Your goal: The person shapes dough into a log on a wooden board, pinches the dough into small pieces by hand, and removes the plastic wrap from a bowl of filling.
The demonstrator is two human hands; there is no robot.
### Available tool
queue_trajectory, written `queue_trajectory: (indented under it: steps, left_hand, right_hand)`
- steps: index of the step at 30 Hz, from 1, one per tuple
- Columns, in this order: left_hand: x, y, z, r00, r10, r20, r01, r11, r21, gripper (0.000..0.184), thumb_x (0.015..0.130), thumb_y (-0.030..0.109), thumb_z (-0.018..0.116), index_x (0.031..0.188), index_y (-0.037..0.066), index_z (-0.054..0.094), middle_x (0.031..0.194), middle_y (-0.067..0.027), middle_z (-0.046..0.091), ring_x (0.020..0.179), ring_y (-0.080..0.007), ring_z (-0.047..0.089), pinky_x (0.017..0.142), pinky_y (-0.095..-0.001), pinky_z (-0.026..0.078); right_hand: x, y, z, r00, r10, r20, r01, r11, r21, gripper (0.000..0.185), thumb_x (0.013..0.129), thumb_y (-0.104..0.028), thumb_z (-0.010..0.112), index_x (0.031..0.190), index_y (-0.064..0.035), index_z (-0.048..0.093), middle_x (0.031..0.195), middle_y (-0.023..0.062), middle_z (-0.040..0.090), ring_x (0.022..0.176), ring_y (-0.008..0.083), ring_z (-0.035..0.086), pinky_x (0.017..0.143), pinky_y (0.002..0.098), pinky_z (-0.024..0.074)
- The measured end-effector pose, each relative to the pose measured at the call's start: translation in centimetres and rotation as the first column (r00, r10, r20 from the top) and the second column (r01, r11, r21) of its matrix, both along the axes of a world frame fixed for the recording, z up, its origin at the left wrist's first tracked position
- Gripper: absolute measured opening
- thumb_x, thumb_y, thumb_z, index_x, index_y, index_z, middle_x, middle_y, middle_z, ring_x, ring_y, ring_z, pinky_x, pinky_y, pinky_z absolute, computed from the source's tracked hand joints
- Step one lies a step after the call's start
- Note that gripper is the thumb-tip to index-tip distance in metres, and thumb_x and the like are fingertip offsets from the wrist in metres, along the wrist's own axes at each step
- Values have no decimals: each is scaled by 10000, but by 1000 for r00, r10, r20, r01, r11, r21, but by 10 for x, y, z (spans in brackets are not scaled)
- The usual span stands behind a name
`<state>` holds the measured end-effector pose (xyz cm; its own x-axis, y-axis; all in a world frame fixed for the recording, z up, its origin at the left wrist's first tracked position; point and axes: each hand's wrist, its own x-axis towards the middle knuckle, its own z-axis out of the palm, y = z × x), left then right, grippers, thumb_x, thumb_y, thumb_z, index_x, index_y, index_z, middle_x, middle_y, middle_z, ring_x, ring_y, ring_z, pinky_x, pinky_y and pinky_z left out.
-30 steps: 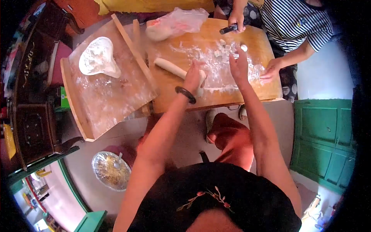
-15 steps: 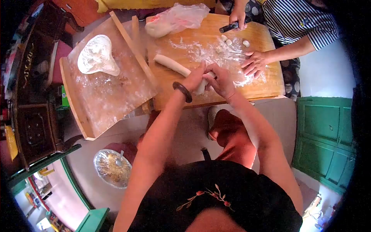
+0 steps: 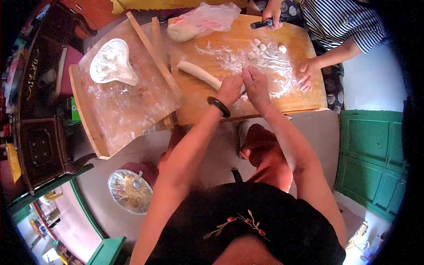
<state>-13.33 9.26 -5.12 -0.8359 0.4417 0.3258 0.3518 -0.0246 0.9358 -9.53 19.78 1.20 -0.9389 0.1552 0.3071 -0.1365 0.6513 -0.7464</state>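
Note:
A long roll of dough (image 3: 199,73) lies on the floured wooden board (image 3: 194,104), its near end running under my hands. My left hand (image 3: 230,88), with a dark bangle at the wrist, is wrapped round that end. My right hand (image 3: 256,87) meets it at the fingertips, its fingers pressed together on the same end of the dough. How much dough sits between the two hands is hidden. Beyond them, several small dough pieces (image 3: 263,47) lie in scattered flour.
A co-worker's hand (image 3: 274,20) grips a dark-handled tool (image 3: 261,24); their other hand (image 3: 305,75) rests at the board's right. A bagged dough lump (image 3: 181,32) lies at the back. Left is a tilted wooden tray (image 3: 128,121) with a flour bowl (image 3: 112,62). A covered basin (image 3: 130,192) stands below.
My hands have shifted slightly right, and my right fingers have straightened and come together against the left. The co-worker's flat hand has drawn back to the right and curled.

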Motion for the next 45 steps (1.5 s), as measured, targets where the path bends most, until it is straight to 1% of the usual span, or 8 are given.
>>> queue_trajectory:
  steps: [6, 9, 11, 13, 26, 31, 37, 45]
  left_hand:
    - [13, -6, 51, 935, -118, 336, 85, 990, 113, 409, 935, 255, 420, 673, -52, 482, 551, -153, 399, 564, -144, 389, 523, -374, 365]
    - [-24, 10, -30, 861, 174, -478, -178, 983, 37, 419, 951, 301, 427, 713, -10, 577, 525, -92, 454, 498, -154, 410, 490, -354, 378]
    - [-4, 9, -44, 956, 133, -262, -131, 991, 25, 489, 975, 386, 374, 774, 23, 632, 520, -44, 479, 467, -137, 439, 450, -305, 380]
    - [-6, -18, 31, 759, -125, 639, 78, 992, 102, 559, 984, 457, 314, 825, 42, 655, 526, -10, 490, 447, -119, 454, 419, -265, 374]
    - [-8, -19, 25, 704, -101, 703, 18, 992, 125, 659, 960, 559, 245, 884, 31, 633, 546, -5, 483, 421, -90, 414, 382, -234, 331]
    - [-7, -11, 34, 664, -127, 737, 66, 992, 111, 733, 921, 644, 188, 1016, 28, 574, 576, -22, 507, 436, -117, 441, 393, -249, 363]
    - [-11, -16, 52, 551, -256, 795, -3, 951, 308, 781, 888, 695, 150, 1198, 61, 485, 880, -70, 602, 825, -174, 582, 682, -289, 507]
    - [-13, -30, 46, 479, -368, 797, 337, 915, 220, 611, 945, 591, 230, 981, 89, 577, 720, -34, 590, 585, -139, 559, 502, -261, 453]
  right_hand:
    - [-30, 69, -41, 934, -325, 149, 221, 851, 476, 320, 944, -315, 420, 815, -46, 537, 688, 227, 570, 695, 442, 544, 584, 491, 417]
    - [-54, 84, -31, 924, -375, 75, 307, 845, 437, 266, 922, -307, 463, 907, -51, 536, 767, 227, 601, 749, 430, 570, 642, 494, 442]
    - [-39, 94, -37, 915, -403, -9, 393, 889, 235, 212, 892, -243, 519, 939, -39, 556, 827, 234, 611, 768, 413, 587, 680, 470, 461]
    - [-48, 112, -36, 949, -310, -52, 314, 940, 132, 167, 877, -188, 539, 917, -29, 570, 828, 228, 614, 748, 394, 595, 674, 443, 469]
    - [-13, 91, -28, 930, -366, -27, 367, 928, 66, 169, 852, -171, 619, 888, -12, 575, 715, 79, 610, 626, 149, 568, 597, 276, 463]
    - [20, 13, 7, 995, 29, 97, 7, 937, -349, 306, 880, -210, 578, 1141, -53, 552, 896, 75, 588, 759, 127, 546, 682, 276, 456]
    - [9, -1, 16, 910, 414, -26, -394, 882, 257, 433, 809, -196, 666, 1197, -67, 527, 997, 164, 596, 852, 319, 584, 756, 363, 477]
    - [15, 3, 1, 954, 266, 139, -226, 941, -251, 207, 850, -119, 643, 1033, -32, 599, 799, 76, 633, 624, 139, 641, 542, 257, 491]
